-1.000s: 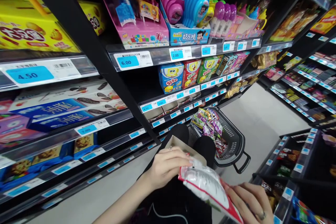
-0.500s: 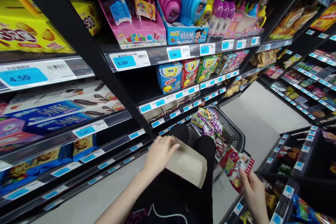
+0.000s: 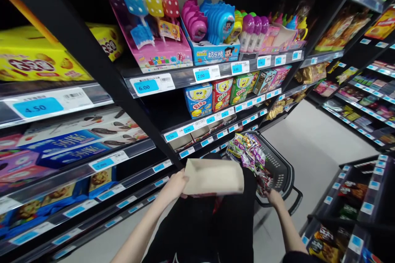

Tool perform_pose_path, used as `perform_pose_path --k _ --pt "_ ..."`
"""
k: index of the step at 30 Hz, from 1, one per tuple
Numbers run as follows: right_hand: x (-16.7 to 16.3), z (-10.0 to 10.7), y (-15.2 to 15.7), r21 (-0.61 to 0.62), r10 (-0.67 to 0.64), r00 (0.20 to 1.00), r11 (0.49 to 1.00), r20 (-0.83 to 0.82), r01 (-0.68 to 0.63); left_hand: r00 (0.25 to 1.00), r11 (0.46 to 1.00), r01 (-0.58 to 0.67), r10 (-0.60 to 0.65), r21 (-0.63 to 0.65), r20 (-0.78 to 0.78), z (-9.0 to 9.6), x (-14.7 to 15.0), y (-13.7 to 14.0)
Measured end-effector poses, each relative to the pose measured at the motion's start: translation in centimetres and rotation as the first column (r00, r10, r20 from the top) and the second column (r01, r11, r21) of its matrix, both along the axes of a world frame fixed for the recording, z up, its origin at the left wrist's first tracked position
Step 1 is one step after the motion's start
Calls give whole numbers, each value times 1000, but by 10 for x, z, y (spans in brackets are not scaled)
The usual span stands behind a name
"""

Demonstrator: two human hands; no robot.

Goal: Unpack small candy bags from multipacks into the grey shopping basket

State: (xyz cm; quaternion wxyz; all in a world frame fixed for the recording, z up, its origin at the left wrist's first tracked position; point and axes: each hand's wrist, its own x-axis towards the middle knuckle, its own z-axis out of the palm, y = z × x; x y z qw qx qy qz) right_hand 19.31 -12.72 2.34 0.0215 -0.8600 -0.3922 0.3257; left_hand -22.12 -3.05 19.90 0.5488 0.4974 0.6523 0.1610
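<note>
My left hand (image 3: pixel 175 185) grips the left end of an open, shallow cardboard box (image 3: pixel 214 176), its bare beige inside facing up over my lap. Nothing lies inside the box. To the right of my knees, a black shopping basket (image 3: pixel 288 164) holds a heap of candy packets (image 3: pixel 247 154), mostly purple, green and silver. My right hand (image 3: pixel 273 198) reaches to the basket's near side, at some dark red packets (image 3: pixel 263 181). Blur and the packets hide its fingertips, so whether it still grips a packet does not show.
Shelves on the left carry lollipop boxes (image 3: pixel 166 55), small cartoon snack boxes (image 3: pixel 199 100) and blue-and-white biscuit boxes (image 3: pixel 77 144). A black shelf post (image 3: pixel 135 119) stands close by my left hand. Low snack bins (image 3: pixel 352 197) are on the right, beside the pale floor (image 3: pixel 311 131).
My right hand has carried a red candy packet leftward and up to the basket. My left hand has shifted to the box's left end, and the box is turned more level.
</note>
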Motion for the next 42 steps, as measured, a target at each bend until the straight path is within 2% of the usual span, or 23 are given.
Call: perform_pose_path --k 3,7,12,16,19,21,23,25,27,29,30,32,34,36,39,42 --pt "-27 -25 -17 35 61 986 998 -157 -57 957 973 -231 227 -2 183 -1 2 11" --pt "-58 -45 -61 147 28 959 989 -281 14 792 880 -468 458 -80 405 -10 21 23" --pt "-78 -44 -107 263 -97 914 941 -395 214 558 769 -606 592 -201 581 -23 43 27" --pt "-95 -34 -122 309 -175 881 892 -439 330 411 698 -659 646 -280 643 -23 53 33" --pt "-105 -22 -121 351 -217 875 853 -434 385 362 696 -569 690 -438 627 -17 57 34" --pt "-110 -10 -114 386 -250 871 820 -424 423 363 691 -435 721 -577 590 -12 59 26" --pt "-119 8 -103 432 -260 864 781 -431 451 382 661 -263 740 -703 553 -9 62 11" --pt "-133 32 -89 507 -204 849 725 -488 466 402 607 -91 748 -790 528 -11 67 -7" --pt "-152 61 -73 601 -50 810 645 -584 473 411 543 47 755 -838 512 -19 74 -25" --pt "-173 88 -57 660 100 785 611 -611 436 407 491 138 764 -860 501 -31 83 -38" --pt "-182 100 -49 679 130 785 597 -606 426 405 469 170 768 -866 496 -38 88 -43" --pt "-195 117 -33 707 82 835 581 -545 404 409 433 229 770 -872 490 -51 95 -48" --pt "-200 124 -16 744 9 907 575 -421 340 421 400 287 763 -870 490 -62 96 -47" --pt "-200 125 3 802 6 958 550 -286 236 429 378 340 752 -861 500 -68 92 -42" --pt "-198 123 32 888 103 987 456 -126 66 431 377 392 731 -839 530 -74 81 -26" --pt "-199 122 59 924 169 983 362 65 -124 430 413 414 696 -811 574 -81 72 -6"
